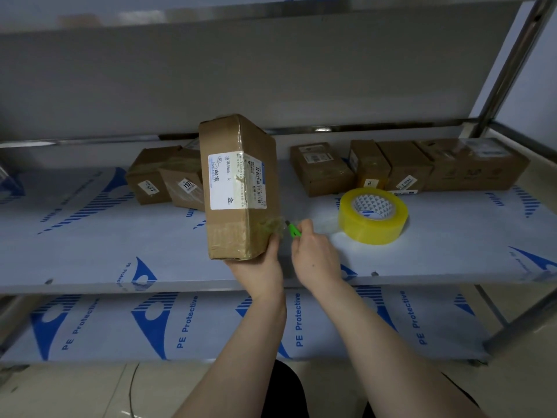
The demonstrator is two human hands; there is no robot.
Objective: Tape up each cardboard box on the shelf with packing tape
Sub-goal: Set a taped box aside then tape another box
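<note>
One "1107" label (187, 184) behind held box (239, 188)

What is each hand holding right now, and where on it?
Left hand holds the upright cardboard box by its bottom right corner. Right hand grips a green cutter by its rear end, tip at the tape strip running to the tape roll.

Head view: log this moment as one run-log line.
left hand: holds box upright | right hand: green cutter at tape strip beside box | tape roll: on shelf | other boxes: behind
</note>
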